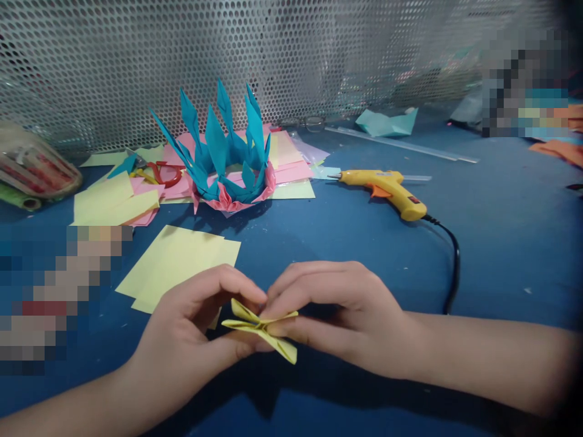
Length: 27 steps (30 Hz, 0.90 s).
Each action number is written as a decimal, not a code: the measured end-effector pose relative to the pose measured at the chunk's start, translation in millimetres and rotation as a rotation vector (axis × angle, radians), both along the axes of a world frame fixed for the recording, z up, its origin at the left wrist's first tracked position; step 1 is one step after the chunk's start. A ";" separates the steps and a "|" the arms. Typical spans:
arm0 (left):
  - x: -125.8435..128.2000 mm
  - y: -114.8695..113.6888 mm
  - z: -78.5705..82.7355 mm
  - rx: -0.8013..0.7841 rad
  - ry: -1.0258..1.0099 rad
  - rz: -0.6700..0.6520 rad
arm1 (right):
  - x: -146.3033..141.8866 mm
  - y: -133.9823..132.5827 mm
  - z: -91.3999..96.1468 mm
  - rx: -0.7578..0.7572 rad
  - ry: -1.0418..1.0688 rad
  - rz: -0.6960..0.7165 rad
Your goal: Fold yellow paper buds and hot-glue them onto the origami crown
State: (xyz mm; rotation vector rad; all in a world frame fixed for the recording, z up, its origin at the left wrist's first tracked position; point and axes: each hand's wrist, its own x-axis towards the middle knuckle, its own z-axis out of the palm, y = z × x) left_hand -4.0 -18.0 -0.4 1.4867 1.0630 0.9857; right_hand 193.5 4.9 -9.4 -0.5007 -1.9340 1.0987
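Observation:
Above the blue table point(355, 255), a small folded piece of yellow paper point(277, 344) with several pointed flaps is pinched between my two hands. My left hand point(191, 328) grips its left side, the thumb below and the fingers curled over the top. From the right, my right hand point(337, 303) pinches the piece near its middle with thumb and fingers. The fingertips of both hands almost meet. Behind my left hand lie flat yellow paper sheets point(177, 261), partly covered by it.
A blue and pink folded-paper crown-like piece point(228, 152) stands on paper sheets at the back. Red-handled scissors point(166, 174) lie left of it. A yellow glue gun point(382, 185) with a black cord point(455, 255) rests at the right. A perforated metal panel point(296, 60) closes off the back.

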 end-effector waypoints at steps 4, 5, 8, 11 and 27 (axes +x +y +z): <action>1.4 2.3 1.3 0.007 -0.011 0.061 | 0.0 1.9 -0.1 -0.041 0.002 0.021; 1.8 2.7 1.0 -0.008 -0.021 0.073 | -0.1 2.1 -0.2 -0.042 -0.004 0.013; 2.2 3.3 -0.2 -0.007 -0.010 0.095 | -0.7 1.7 -0.7 -0.021 -0.017 -0.034; 1.4 3.1 -0.8 0.044 0.040 0.097 | -1.0 0.5 -0.7 0.004 -0.047 -0.067; 4.9 3.3 3.0 -0.043 0.074 0.108 | -3.3 -5.3 -10.2 -0.143 0.030 -0.176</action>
